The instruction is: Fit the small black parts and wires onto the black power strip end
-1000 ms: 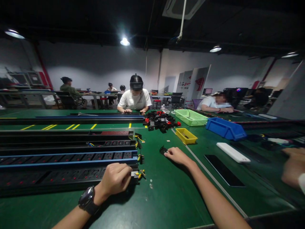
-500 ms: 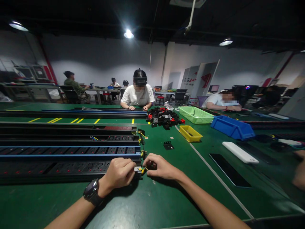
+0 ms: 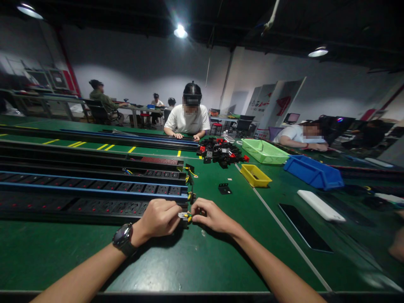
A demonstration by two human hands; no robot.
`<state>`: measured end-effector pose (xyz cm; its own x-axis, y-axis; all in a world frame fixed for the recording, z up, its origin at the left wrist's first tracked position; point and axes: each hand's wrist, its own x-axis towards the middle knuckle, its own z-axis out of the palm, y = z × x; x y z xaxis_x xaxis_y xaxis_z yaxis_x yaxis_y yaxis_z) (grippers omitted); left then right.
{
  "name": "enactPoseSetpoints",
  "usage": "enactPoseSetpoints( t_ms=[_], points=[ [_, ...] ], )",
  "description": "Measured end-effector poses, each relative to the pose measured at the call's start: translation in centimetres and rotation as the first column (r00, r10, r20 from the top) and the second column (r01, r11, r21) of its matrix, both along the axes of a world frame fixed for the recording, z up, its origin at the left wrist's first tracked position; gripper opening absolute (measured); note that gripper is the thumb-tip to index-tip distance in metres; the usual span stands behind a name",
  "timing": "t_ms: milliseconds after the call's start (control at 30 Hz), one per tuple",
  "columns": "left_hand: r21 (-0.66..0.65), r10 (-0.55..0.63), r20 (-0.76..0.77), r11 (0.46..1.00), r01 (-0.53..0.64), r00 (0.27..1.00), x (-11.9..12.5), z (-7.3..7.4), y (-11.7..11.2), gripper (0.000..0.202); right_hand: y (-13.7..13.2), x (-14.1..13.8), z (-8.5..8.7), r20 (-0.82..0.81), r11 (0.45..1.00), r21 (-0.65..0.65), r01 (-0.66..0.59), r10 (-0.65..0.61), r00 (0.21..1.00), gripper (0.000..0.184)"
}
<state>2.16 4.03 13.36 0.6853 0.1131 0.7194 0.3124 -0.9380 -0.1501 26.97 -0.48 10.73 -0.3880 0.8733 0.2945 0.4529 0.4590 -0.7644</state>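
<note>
My left hand (image 3: 159,219), a black watch on its wrist, is curled round the right end of the nearest long black socket strip (image 3: 78,208). My right hand (image 3: 210,215) pinches the yellow and green wires (image 3: 188,216) that stick out of that end. The two hands almost touch. A small black bracket (image 3: 224,188) lies on the green table (image 3: 195,261) a little beyond my right hand.
More long socket strips (image 3: 94,185) lie parallel behind the near one. A heap of black and red parts (image 3: 221,152), a yellow bin (image 3: 255,175), a green basket (image 3: 263,150), a blue bin (image 3: 312,171) and a white strip (image 3: 320,205) sit further back. A person in a white shirt (image 3: 188,120) works opposite.
My right hand has left the small black bracket and come back left to the strip's end, where it now pinches the wires. The left hand has stayed put. The view has tilted down.
</note>
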Motion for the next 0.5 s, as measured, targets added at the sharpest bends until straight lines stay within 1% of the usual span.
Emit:
enactPoseSetpoints(
  t_ms=[100, 200, 267, 367, 500],
  points=[
    [-0.007, -0.01, 0.0, 1.0, 0.01, 1.0, 0.04, 0.13, -0.02, 0.018, -0.13, -0.13, 0.24, 0.044, 1.0, 0.025, -0.004, 0.003, 0.999, 0.008],
    [-0.013, -0.007, -0.006, 1.0, 0.007, 1.0, 0.06, 0.05, -0.01, 0.017, -0.47, -0.28, 0.63, 0.073, 0.999, 0.026, -0.03, 0.028, 0.997, 0.019],
    [-0.018, -0.01, -0.004, 1.0, 0.01, 1.0, 0.07, -0.08, 0.02, 0.018, -0.6, -0.47, 0.76, 0.068, 0.999, 0.025, -0.038, 0.036, 0.997, 0.023],
    [-0.026, -0.01, 0.002, 1.0, 0.01, 1.0, 0.07, -0.25, 0.1, 0.018, -0.54, -0.8, 0.63, 0.047, 0.999, 0.03, -0.034, 0.033, 0.998, 0.026],
    [-0.021, -0.013, 0.011, 1.0, 0.013, 1.0, 0.04, -0.35, 0.16, 0.017, -0.3, -0.95, 0.2, 0.051, 0.999, 0.037, -0.004, 0.002, 0.999, 0.04]
  ],
)
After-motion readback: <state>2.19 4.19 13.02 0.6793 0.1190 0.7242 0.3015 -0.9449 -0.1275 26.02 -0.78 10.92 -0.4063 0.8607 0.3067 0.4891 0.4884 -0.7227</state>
